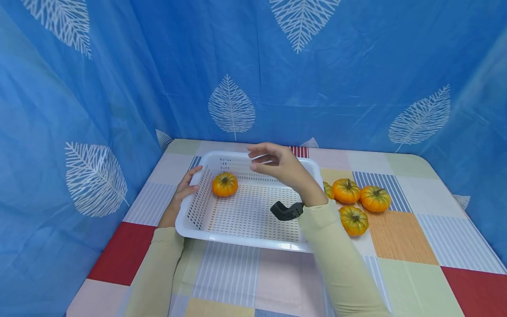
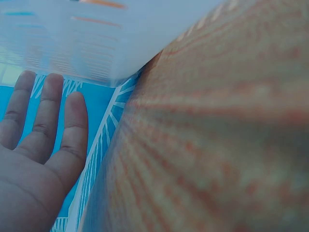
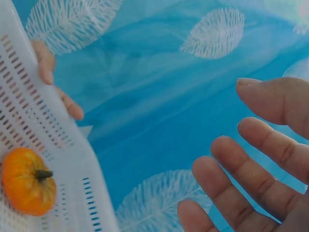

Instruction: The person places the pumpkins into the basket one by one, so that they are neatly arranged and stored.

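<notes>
A white plastic basket [image 1: 245,241] with slotted walls stands on the table. Inside it, near the left end, sits a small orange pumpkin [image 1: 225,184] with a green stem, also seen in the right wrist view. My left hand [image 1: 179,197] rests against the basket's left side, its fingers fairly straight in the left wrist view. Over the back right part of the basket hovers my right hand [image 1: 287,167], fingers loosely bent and spread, holding nothing. Several more pumpkins [image 1: 375,198] lie to the right of the basket, one of them partly hidden behind its rim.
A patchwork-patterned cloth [image 1: 409,235] covers the table. Blue curtains [image 1: 293,88] with white leaf prints hang behind it and at both sides. A black wrist device [image 1: 286,211] shows at my right wrist, above the basket.
</notes>
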The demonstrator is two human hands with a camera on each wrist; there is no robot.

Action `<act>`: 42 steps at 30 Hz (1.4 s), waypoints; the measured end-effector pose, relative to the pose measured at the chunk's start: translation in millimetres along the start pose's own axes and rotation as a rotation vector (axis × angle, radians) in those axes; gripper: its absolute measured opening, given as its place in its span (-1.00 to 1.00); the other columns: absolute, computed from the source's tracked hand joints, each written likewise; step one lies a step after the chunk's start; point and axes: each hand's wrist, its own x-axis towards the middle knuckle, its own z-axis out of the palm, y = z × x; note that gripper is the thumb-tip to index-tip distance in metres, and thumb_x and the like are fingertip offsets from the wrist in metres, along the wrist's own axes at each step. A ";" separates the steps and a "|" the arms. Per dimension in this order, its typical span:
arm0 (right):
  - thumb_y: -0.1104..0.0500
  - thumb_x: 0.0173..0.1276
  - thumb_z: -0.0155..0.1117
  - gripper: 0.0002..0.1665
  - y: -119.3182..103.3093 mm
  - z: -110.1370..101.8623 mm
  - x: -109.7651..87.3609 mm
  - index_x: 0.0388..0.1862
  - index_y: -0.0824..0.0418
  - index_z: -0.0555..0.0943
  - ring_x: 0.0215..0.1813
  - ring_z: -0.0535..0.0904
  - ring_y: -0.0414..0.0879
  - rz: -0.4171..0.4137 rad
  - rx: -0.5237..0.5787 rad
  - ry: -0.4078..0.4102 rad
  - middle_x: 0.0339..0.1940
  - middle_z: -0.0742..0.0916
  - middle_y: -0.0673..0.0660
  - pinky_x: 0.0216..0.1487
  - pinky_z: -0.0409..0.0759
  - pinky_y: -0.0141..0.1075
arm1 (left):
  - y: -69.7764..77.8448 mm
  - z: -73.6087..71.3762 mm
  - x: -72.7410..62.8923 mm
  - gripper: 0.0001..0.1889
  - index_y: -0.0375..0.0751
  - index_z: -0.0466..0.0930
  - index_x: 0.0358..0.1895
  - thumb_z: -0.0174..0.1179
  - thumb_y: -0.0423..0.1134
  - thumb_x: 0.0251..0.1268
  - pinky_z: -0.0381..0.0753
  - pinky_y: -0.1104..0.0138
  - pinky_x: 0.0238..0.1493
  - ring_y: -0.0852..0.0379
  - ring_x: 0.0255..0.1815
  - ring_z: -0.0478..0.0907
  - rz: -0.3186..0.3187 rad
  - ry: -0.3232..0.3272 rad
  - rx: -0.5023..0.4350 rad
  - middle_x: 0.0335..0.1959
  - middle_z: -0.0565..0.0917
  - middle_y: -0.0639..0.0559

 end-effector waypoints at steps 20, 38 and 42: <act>0.43 0.40 0.43 -0.46 -23.6 -25.6 -45.3 0.35 0.41 0.62 0.22 0.68 0.13 -0.162 -0.134 -0.042 0.23 0.75 0.27 0.33 0.61 -0.20 | 3.3 2.3 -4.3 -0.34 0.38 0.31 0.47 -0.19 -0.38 0.43 0.52 0.15 0.37 -0.11 0.51 0.16 -0.051 0.039 -0.013 0.78 -0.11 -0.14; 0.42 0.43 0.43 -0.51 -16.4 -46.0 -93.3 0.32 0.35 0.66 0.20 0.68 -0.09 -0.153 -0.170 0.011 0.24 0.75 0.22 0.31 0.57 -0.39 | 0.6 2.6 0.4 -0.34 0.37 0.34 0.46 -0.21 -0.38 0.42 0.45 0.13 0.38 -0.09 0.55 0.13 -0.018 0.012 -0.008 0.79 -0.14 -0.20; 0.46 0.42 0.41 -0.53 -12.2 -48.3 -102.0 0.29 0.37 0.67 0.17 0.70 -0.14 -0.214 -0.165 0.037 0.23 0.77 0.08 0.28 0.59 -0.41 | -1.5 0.2 2.2 -0.35 0.38 0.36 0.44 -0.20 -0.39 0.41 0.48 0.17 0.37 -0.08 0.52 0.15 0.004 -0.006 -0.013 0.76 -0.13 -0.21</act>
